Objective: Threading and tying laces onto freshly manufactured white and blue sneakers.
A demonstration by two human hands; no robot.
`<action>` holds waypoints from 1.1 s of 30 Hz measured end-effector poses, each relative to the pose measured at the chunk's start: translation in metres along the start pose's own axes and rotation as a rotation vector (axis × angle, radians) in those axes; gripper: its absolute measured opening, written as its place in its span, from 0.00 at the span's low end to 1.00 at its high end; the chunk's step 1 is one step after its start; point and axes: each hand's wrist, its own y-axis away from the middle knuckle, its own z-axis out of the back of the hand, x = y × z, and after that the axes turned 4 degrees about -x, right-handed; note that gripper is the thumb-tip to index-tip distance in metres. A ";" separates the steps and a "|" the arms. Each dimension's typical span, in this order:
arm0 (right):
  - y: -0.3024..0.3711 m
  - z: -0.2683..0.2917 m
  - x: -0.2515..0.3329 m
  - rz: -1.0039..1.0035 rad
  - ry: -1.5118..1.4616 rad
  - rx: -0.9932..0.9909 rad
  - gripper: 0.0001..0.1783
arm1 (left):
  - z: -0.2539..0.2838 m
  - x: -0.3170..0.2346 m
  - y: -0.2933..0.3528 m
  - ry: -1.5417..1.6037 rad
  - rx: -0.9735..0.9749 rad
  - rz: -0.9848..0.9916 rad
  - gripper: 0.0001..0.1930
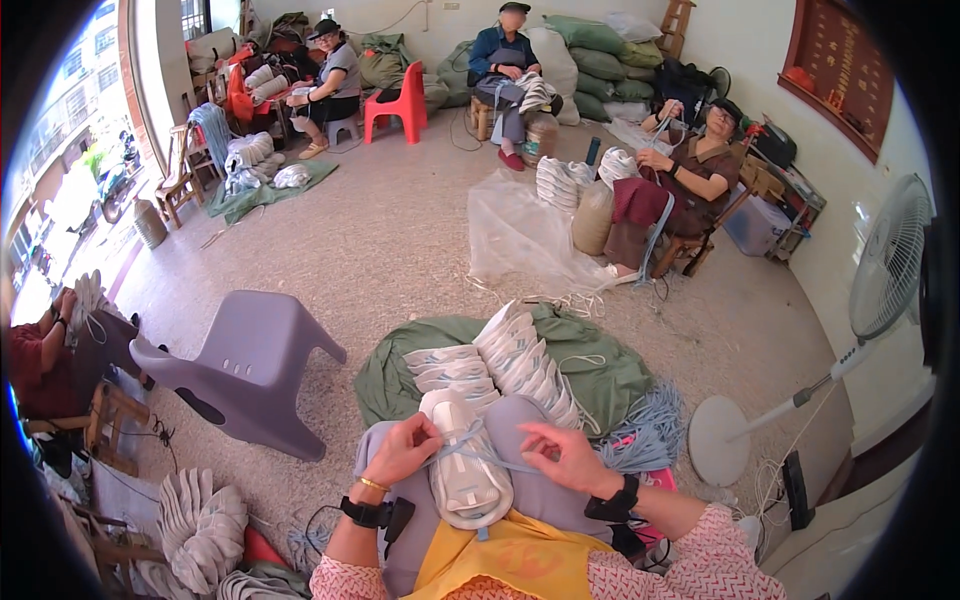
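Observation:
On my lap lies a white shoe upper (470,490) with a light blue shoelace (462,437) crossing its front. My left hand (402,447) is closed in a pinch on the lace at the upper's left side. To the right of it, my right hand (565,460) hovers over my thigh with thumb and forefinger apart. A length of lace runs from the upper to just beneath that hand; its end there is hidden. Beyond my knees, rows of stacked white uppers (520,358) rest on a green cloth (385,375).
A bundle of light blue laces (645,430) lies right of the cloth, near a standing fan (720,440). At left are a grey plastic chair (255,350) and more stacked uppers (200,525). Several people sit around the room; a red chair (400,105) stands at the back.

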 end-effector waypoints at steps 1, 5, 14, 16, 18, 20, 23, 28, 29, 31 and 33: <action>0.001 -0.001 -0.003 -0.007 0.007 -0.023 0.23 | -0.007 -0.004 -0.006 -0.032 0.009 -0.023 0.06; 0.002 -0.016 -0.028 0.171 0.141 -0.169 0.14 | -0.009 0.007 -0.011 0.021 -0.008 -0.039 0.05; -0.010 -0.008 -0.025 0.235 0.104 -0.088 0.12 | -0.011 -0.012 -0.010 -0.028 -0.061 0.036 0.06; -0.007 -0.010 -0.022 0.227 0.099 -0.048 0.12 | -0.009 -0.012 -0.006 -0.019 -0.050 0.036 0.06; -0.006 -0.013 -0.020 0.240 0.128 -0.044 0.12 | -0.006 -0.005 -0.003 -0.013 -0.061 0.036 0.06; -0.005 -0.018 -0.021 0.224 0.082 -0.037 0.13 | -0.008 -0.008 -0.002 0.003 -0.068 0.018 0.07; -0.005 -0.014 -0.024 0.221 0.071 -0.045 0.14 | -0.010 -0.013 0.000 -0.044 -0.066 0.035 0.06; -0.010 -0.014 -0.028 0.224 0.084 -0.047 0.14 | -0.009 -0.008 -0.005 -0.022 -0.075 0.003 0.06; -0.011 -0.014 -0.029 0.233 0.092 -0.046 0.15 | -0.008 -0.007 -0.005 -0.022 -0.068 0.005 0.06; -0.012 -0.014 -0.030 0.238 0.101 -0.049 0.16 | -0.007 -0.006 -0.006 -0.039 -0.068 -0.013 0.06; -0.012 -0.012 -0.030 0.265 0.114 -0.047 0.15 | -0.007 -0.007 -0.007 -0.057 -0.062 -0.014 0.06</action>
